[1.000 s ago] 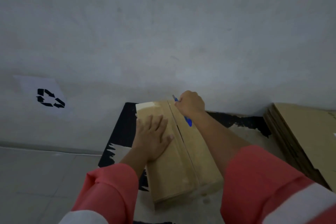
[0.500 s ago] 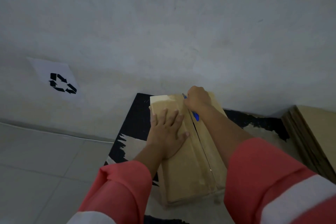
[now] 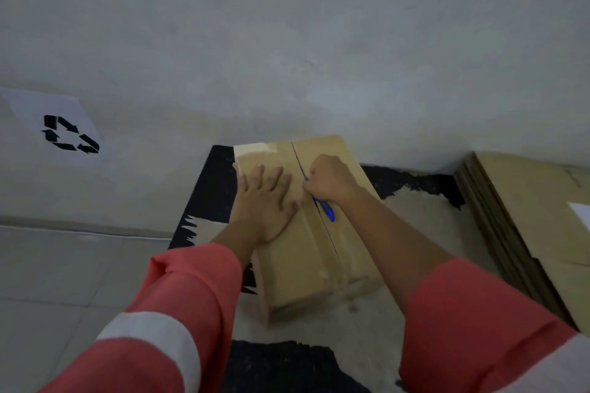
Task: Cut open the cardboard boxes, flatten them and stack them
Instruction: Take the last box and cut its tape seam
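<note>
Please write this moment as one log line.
left hand: flat on cardboard box | right hand: holds blue cutter at top seam | flattened stack: at right

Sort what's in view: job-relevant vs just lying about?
In the job: cardboard box under the left hand; blue cutter gripped by the right hand at its seam; stack of flattened cardboard.
Lying about: recycling sign on the wall; black mat beneath the box.

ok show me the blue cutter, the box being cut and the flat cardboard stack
blue cutter [image 3: 327, 212]: head view, on its exposed blue handle
cardboard box [image 3: 297, 268]: head view, on the left top flap
flat cardboard stack [image 3: 523, 201]: head view, on the top sheet
</note>
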